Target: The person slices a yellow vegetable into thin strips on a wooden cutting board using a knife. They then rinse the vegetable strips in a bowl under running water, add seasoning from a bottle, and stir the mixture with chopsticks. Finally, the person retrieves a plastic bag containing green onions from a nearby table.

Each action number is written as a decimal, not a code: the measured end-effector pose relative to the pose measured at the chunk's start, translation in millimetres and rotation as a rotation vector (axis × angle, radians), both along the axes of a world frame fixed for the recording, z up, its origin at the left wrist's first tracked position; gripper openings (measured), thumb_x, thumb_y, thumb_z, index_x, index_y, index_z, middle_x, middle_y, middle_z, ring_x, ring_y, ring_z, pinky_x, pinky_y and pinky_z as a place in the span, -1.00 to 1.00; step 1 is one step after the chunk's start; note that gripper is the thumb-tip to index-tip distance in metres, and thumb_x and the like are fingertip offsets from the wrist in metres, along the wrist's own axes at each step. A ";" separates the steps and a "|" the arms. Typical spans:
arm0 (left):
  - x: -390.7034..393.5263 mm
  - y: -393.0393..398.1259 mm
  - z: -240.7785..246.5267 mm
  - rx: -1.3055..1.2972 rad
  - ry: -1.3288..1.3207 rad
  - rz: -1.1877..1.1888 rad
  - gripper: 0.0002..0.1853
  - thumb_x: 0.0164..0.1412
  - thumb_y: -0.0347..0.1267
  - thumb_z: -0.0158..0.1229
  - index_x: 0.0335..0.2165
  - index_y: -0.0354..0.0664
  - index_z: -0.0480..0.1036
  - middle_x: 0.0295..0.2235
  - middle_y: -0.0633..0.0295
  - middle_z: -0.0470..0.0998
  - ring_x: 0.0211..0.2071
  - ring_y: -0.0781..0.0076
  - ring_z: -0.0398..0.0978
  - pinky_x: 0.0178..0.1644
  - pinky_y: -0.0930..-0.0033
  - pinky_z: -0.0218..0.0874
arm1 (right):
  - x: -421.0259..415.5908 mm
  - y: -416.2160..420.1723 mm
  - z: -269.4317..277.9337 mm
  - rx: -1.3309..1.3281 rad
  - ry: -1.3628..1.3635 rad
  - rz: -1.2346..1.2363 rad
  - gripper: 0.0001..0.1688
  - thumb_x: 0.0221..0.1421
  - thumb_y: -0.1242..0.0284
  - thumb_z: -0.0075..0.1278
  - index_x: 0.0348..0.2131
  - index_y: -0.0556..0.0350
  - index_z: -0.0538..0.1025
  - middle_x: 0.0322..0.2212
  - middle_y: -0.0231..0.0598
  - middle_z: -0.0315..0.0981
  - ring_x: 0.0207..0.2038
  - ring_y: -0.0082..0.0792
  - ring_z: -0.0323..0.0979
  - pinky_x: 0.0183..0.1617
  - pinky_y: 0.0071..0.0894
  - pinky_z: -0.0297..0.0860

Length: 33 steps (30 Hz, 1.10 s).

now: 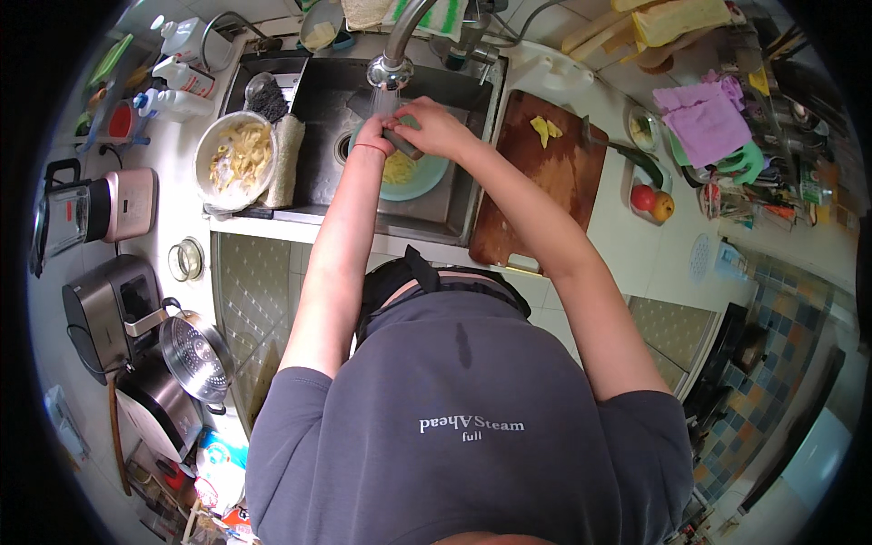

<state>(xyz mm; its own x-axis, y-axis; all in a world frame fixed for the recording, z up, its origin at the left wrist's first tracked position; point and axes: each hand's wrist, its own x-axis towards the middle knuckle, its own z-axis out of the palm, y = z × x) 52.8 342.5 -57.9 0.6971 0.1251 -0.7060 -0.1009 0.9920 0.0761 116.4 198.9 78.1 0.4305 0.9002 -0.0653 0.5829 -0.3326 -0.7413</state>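
Note:
Under the running faucet [390, 71], both of my hands meet over the sink. My left hand [375, 133], with a thin red band at its wrist, closes on a dark handle-like tool [402, 144]. Around the same piece curl the fingers of my right hand [436, 126]. The fingers hide most of this tool, so its exact kind is unclear. Just below my hands, a pale green bowl [415, 191] in the sink holds yellowish shredded strips [398, 169], perhaps potato. Water falls onto the hands and towards the bowl.
Left of the steel sink [320, 184] stands a white bowl [199, 160] of peelings. A wooden cutting board [518, 184] on the right bears yellow pieces [545, 129]; a knife [603, 141] juts over its edge. Beyond sits a dish of produce [644, 197]. A steel steamer [197, 351] is farther left.

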 end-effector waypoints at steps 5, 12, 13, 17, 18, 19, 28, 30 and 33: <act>-14.1 -6.5 12.5 -0.118 -0.042 0.072 -0.88 0.11 -0.53 -0.15 -0.56 -0.25 0.17 -0.68 0.32 0.19 -0.75 0.61 0.12 -0.66 0.62 0.04 | 4.4 -84.1 -13.9 0.096 0.083 -0.245 -0.59 0.05 0.26 -0.11 -0.18 0.18 0.42 -0.20 -0.07 0.35 -0.18 -0.10 0.35 -0.07 -0.23 0.27; -33.4 -5.0 3.9 -0.151 0.006 0.012 -0.83 0.16 -0.47 -0.13 -0.56 -0.23 0.17 -0.68 0.33 0.18 -0.75 0.63 0.10 -0.66 0.61 0.05 | -69.4 -242.0 -69.3 -0.225 -0.428 -0.611 -0.28 0.14 0.23 -0.25 0.12 0.37 0.00 0.12 0.22 -0.11 0.18 0.13 -0.13 0.22 -0.04 -0.15; -35.8 -4.9 1.0 -0.177 0.012 -0.003 -0.83 0.16 -0.46 -0.12 -0.55 -0.23 0.17 -0.67 0.33 0.19 -0.75 0.64 0.11 -0.66 0.61 0.05 | -86.2 -246.4 -78.0 -0.318 -0.479 -0.629 -0.25 0.14 0.20 -0.26 0.12 0.41 -0.02 0.13 0.25 -0.15 0.19 0.15 -0.18 0.23 -0.01 -0.20; -47.1 -6.7 -0.4 -0.149 0.071 -0.011 -0.81 0.19 -0.44 -0.10 -0.55 -0.24 0.18 -0.67 0.32 0.20 -0.73 0.63 0.13 -0.66 0.61 0.05 | -113.5 -201.9 -86.9 -0.490 -0.550 -0.639 -0.15 0.12 0.10 -0.28 0.11 0.50 -0.05 0.15 0.27 -0.24 0.22 0.18 -0.28 0.25 0.05 -0.31; -52.0 -5.0 2.7 -0.176 0.078 -0.012 -0.80 0.19 -0.43 -0.09 -0.54 -0.25 0.19 -0.66 0.31 0.21 -0.73 0.62 0.12 -0.66 0.62 0.04 | -113.1 -181.5 -84.5 -0.440 -0.507 -0.612 -0.14 0.11 0.10 -0.27 0.11 0.50 -0.06 0.15 0.28 -0.25 0.22 0.19 -0.28 0.25 0.06 -0.33; -58.3 -3.5 5.0 -0.193 0.080 -0.027 -0.80 0.19 -0.43 -0.08 -0.54 -0.25 0.19 -0.66 0.30 0.21 -0.73 0.63 0.12 -0.66 0.62 0.04 | -111.8 -161.7 -85.0 -0.391 -0.463 -0.588 -0.13 0.10 0.10 -0.26 0.11 0.51 -0.07 0.16 0.29 -0.26 0.22 0.20 -0.29 0.25 0.07 -0.34; -76.4 2.5 25.0 -0.059 0.201 -0.287 -0.84 0.22 -0.37 -0.11 -0.44 -0.22 0.18 -0.62 0.29 0.24 -0.72 0.64 0.12 -0.69 0.64 0.04 | -50.6 16.6 -84.1 0.593 0.895 -0.695 -0.51 0.14 0.33 -0.21 -0.04 0.37 0.26 -0.15 -0.02 0.36 -0.11 -0.05 0.34 0.07 -0.31 0.19; -78.6 4.5 24.0 -0.020 0.237 -0.337 -0.85 0.24 -0.34 -0.13 -0.39 -0.19 0.16 -0.61 0.31 0.23 -0.71 0.66 0.11 -0.70 0.65 0.03 | -39.2 35.6 -65.4 0.628 1.404 -0.661 -0.59 0.13 0.37 -0.22 -0.11 0.34 0.33 -0.23 -0.14 0.41 -0.17 -0.20 0.38 0.01 -0.36 0.24; -77.4 -0.8 30.6 0.060 0.260 -0.354 -0.85 0.24 -0.32 -0.15 -0.37 -0.17 0.16 -0.61 0.33 0.22 -0.72 0.68 0.10 -0.70 0.66 0.03 | -26.6 43.0 -50.1 0.312 1.210 -0.519 -0.69 0.08 0.40 -0.18 -0.21 0.23 0.40 -0.28 -0.19 0.44 -0.22 -0.23 0.41 -0.07 -0.36 0.29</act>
